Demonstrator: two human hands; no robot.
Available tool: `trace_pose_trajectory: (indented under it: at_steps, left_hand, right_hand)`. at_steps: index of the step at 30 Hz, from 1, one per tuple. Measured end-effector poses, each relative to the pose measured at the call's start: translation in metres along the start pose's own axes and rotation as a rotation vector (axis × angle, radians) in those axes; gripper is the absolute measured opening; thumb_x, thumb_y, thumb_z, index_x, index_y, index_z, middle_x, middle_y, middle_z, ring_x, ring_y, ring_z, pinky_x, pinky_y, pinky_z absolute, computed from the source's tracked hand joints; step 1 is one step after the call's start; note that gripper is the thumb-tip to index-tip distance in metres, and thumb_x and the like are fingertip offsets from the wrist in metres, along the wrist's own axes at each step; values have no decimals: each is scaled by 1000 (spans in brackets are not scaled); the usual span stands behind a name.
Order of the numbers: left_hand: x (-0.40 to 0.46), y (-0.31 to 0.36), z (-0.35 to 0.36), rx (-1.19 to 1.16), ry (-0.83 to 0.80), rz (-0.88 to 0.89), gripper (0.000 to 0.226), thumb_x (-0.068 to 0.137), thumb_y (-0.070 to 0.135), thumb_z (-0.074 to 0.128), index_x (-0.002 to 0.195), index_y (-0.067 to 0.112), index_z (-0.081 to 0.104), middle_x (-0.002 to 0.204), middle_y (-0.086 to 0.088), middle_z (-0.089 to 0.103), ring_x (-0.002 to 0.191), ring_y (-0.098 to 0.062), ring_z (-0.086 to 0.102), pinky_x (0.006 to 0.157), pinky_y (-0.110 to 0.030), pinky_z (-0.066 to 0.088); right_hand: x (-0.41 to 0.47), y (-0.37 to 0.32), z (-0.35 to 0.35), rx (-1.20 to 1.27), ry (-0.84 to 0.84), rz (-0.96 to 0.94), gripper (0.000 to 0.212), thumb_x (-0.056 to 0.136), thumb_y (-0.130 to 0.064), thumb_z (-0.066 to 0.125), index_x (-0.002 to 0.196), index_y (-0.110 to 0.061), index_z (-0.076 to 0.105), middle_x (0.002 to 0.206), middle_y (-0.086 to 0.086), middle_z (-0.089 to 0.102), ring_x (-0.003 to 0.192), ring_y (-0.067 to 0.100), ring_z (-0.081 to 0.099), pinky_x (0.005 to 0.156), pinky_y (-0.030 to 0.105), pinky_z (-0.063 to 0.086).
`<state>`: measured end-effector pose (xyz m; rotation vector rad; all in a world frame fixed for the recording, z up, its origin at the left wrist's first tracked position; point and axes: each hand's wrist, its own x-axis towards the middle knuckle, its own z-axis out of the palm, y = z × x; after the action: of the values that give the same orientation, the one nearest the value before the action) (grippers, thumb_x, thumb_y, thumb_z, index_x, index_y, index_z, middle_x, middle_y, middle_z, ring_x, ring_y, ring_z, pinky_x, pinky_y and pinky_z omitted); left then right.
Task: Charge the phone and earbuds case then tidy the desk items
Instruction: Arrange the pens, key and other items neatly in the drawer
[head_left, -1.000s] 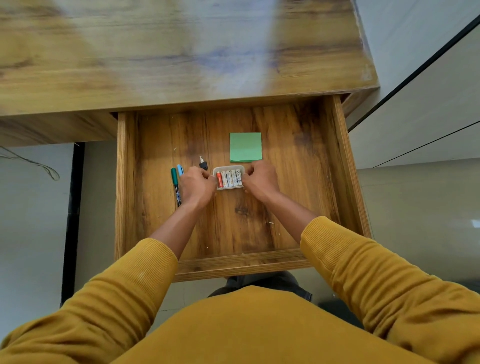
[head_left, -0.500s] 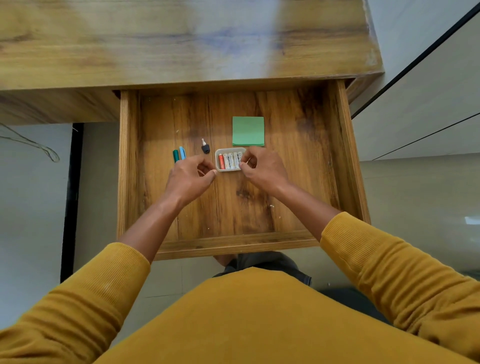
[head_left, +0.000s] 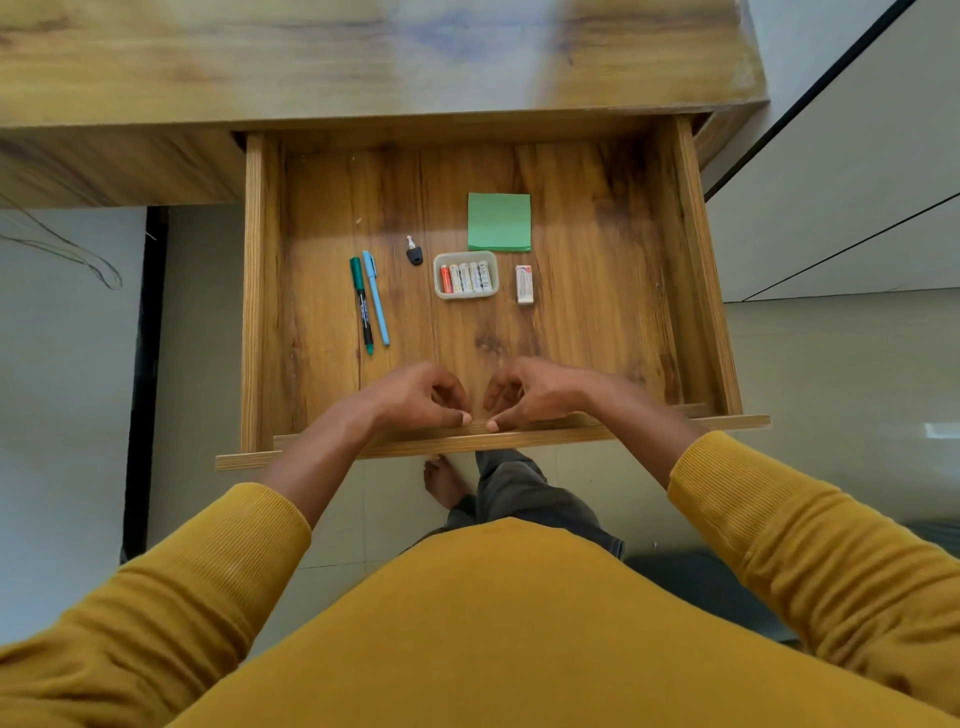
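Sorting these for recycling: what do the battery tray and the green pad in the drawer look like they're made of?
The battery tray looks like thin translucent plastic: the wood shows faintly through its rounded rim. The green pad looks like matte paper, with stacked sheet edges showing along its near side.

So the wooden drawer (head_left: 696, 270) is pulled all the way out from under the desk (head_left: 363, 57), with everything laid out flat on its floor. Green marker (head_left: 361, 304) and light blue pen (head_left: 376, 298) sit side by side on the left, touching, tips pointing toward the drawer front. A little black key (head_left: 413, 252) is just right of their caps. Mid-drawer there's a small clear tray (head_left: 466, 256) with a row of AA batteries (head_left: 466, 278) lying inside, one orange and the rest white. A green sticky note pad (head_left: 500, 222) sits right behind it, and a white eraser (head_left: 524, 283) just to the tray's right, not touching.
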<state>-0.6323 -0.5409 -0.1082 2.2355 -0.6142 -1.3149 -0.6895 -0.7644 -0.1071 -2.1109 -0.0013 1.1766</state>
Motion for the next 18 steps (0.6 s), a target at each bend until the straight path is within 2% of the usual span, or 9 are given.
trace_pose_trajectory:
  at_steps: [5, 11, 18]
  left_hand:
    - [2, -5, 7, 85, -3, -8, 13, 91, 43, 81, 101, 35, 77, 105, 17, 71, 101, -4, 65, 93, -35, 58]
    - [7, -15, 5, 186, 31, -29, 27, 84, 61, 80, 100, 40, 75, 104, 19, 70, 100, -6, 65, 91, -40, 60]
    - [12, -10, -9, 180, 7, -40, 29, 85, 61, 80, 104, 39, 76, 109, 17, 70, 104, -8, 64, 94, -41, 58]
  right_hand:
    - [2, 11, 5, 8, 28, -24, 23, 94, -36, 79, 113, -24, 73, 107, -6, 71, 100, 10, 66, 80, 25, 50]
    - [6, 18, 6, 64, 42, -33, 20, 90, -37, 82, 106, -27, 76, 102, -5, 73, 97, 11, 67, 82, 29, 53]
    - [15, 18, -4, 59, 51, -46, 17, 90, -35, 82, 103, -27, 77, 102, -4, 74, 97, 12, 68, 84, 31, 55]
